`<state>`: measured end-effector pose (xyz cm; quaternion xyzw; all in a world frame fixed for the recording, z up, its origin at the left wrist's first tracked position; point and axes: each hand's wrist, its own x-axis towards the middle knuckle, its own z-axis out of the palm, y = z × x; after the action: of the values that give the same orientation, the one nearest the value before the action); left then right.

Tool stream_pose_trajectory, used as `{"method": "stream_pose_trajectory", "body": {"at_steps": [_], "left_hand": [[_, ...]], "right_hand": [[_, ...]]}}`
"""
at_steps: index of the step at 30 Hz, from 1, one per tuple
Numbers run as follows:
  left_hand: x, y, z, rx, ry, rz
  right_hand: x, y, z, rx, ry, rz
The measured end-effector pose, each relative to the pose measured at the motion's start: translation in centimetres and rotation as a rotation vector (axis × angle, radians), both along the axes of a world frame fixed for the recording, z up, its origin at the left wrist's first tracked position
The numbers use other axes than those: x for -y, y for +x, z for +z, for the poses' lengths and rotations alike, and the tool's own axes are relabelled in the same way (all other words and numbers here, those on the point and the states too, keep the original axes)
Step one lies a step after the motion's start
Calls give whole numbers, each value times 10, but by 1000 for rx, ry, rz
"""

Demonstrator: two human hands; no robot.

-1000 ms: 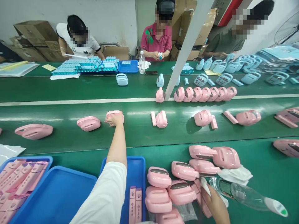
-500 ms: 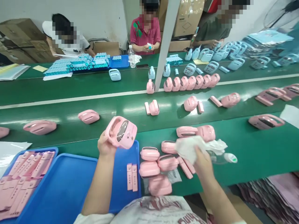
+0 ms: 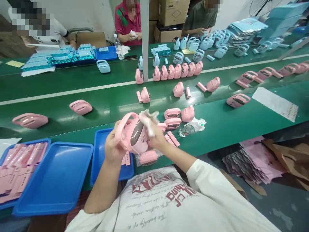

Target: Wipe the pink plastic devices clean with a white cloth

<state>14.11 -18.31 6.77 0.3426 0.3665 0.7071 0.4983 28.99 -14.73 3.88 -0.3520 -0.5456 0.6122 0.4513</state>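
Note:
My left hand (image 3: 113, 145) grips a pink handled device (image 3: 136, 135) with a dark oval window, raised over a blue tray (image 3: 98, 154). A white cloth (image 3: 149, 120) is in my right hand (image 3: 156, 137), which is closed on it against the right side of that device. Below my right hand lies another pink device (image 3: 148, 157) on its side. More pink devices (image 3: 172, 123) stand just beyond, beside two pink bars (image 3: 172, 138). Parts of both hands' fingers are hidden behind the device and cloth.
Pink devices (image 3: 80, 107) are spread along the green belt (image 3: 108, 106). At the left, a blue tray (image 3: 51, 180) adjoins one of pink boxes (image 3: 21, 167). A clear bottle (image 3: 187, 130) lies at the right. People sit across by a post (image 3: 145, 38) and blue devices (image 3: 178, 58).
My right hand has brought the cloth leftward onto the pink device, which my left hand still holds, now turned and lower in view. The camera view has shifted.

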Motion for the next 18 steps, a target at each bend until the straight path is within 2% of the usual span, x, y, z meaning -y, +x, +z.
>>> {"method": "stream_pose_trajectory", "body": {"at_steps": [2, 5, 8, 11, 13, 15, 16, 18], "left_hand": [[4, 8, 5, 100, -20, -1], [4, 19, 13, 213, -146, -12], [0, 29, 17, 267, -236, -22], [-5, 36, 15, 404, -417, 81], [-6, 40, 11, 495, -535, 163], [-7, 44, 7, 539, -557, 148], [-6, 46, 5, 541, -543, 106], [-5, 48, 2, 489, -517, 16]], "right_hand": [[-2, 5, -1, -130, -153, -52], [6, 9, -1, -373, -370, -29], [22, 11, -4, -412, -348, -15], [32, 13, -11, -298, -278, -113], [34, 15, -14, -180, -184, -205], [35, 17, -15, -39, 36, -270], [35, 18, -14, 43, 189, -267], [35, 21, -14, 201, 477, -163]]}}
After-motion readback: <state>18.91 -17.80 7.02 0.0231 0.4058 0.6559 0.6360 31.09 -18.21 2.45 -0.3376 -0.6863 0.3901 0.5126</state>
